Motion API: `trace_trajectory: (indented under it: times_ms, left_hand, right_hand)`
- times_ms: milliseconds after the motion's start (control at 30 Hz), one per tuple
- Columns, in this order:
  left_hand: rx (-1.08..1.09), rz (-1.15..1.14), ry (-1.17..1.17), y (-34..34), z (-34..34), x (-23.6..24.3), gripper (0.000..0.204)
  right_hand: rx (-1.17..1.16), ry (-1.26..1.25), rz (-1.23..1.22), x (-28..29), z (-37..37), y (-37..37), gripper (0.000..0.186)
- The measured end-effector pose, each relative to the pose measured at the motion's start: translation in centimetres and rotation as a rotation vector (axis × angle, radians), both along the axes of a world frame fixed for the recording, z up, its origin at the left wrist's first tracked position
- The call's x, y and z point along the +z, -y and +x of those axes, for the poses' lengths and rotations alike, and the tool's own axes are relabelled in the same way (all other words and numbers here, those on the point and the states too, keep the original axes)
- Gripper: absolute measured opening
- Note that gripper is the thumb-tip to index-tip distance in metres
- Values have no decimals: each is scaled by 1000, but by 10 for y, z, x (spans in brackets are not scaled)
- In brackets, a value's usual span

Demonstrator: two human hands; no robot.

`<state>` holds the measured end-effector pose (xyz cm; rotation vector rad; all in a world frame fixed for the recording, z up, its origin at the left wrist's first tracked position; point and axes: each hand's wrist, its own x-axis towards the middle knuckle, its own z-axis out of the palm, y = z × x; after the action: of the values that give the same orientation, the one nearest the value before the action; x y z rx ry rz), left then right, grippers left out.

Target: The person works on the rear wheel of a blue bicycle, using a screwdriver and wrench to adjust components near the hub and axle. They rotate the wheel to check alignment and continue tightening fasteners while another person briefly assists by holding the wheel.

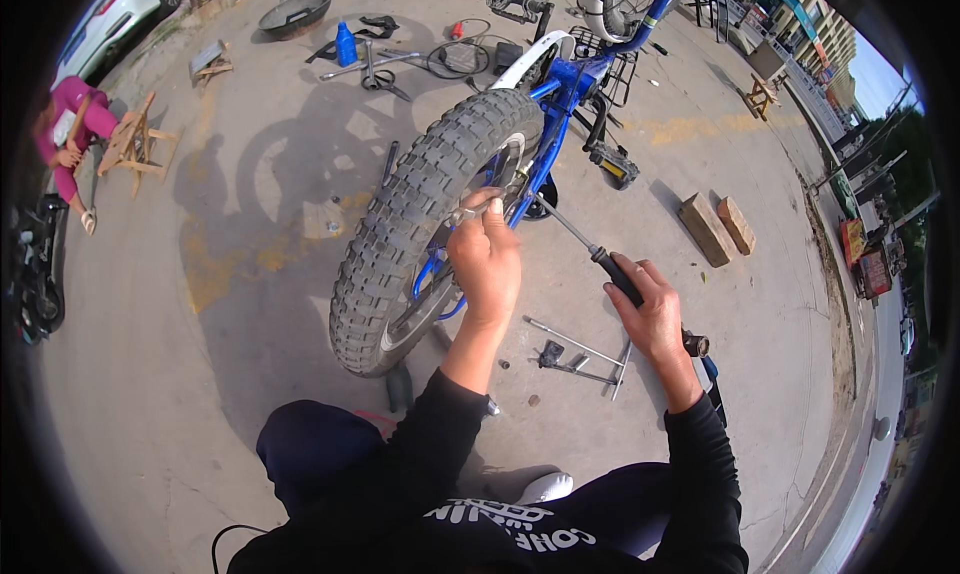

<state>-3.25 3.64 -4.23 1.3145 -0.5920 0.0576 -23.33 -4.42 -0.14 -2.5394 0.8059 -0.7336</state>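
Note:
A blue bicycle frame [572,86] stands before me, its thick knobbly tyre [425,209] nearest. My left hand [487,259] is closed at the wheel's hub, pinching a small shiny metal tool that looks like a wrench [466,214]; my fingers partly cover it. A screwdriver [597,252] with a black handle is gripped in my right hand [650,309]. Its long shaft slants up and left, and the tip meets the frame beside the hub. Whether it sits on a screw is too small to tell.
T-shaped and straight metal tools [585,359] lie right of the wheel. Beyond it are a blue bottle [346,44], wrenches [372,72], a cable [458,59] and a dark basin [296,14]. Two blocks [706,230] lie right. A person [80,124] sits left beside a wooden stool [140,146].

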Motion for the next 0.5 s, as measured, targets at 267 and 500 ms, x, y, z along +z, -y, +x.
trace_trajectory:
  times_ms: [267, 500]
  left_hand:
    - [86, 30, 100, 5, 7, -13, 15]
    - [71, 30, 64, 3, 5, -10, 14]
  right_hand:
    - [18, 3, -64, -7, 2, 3, 37]
    - [23, -15, -68, -4, 3, 6, 37]
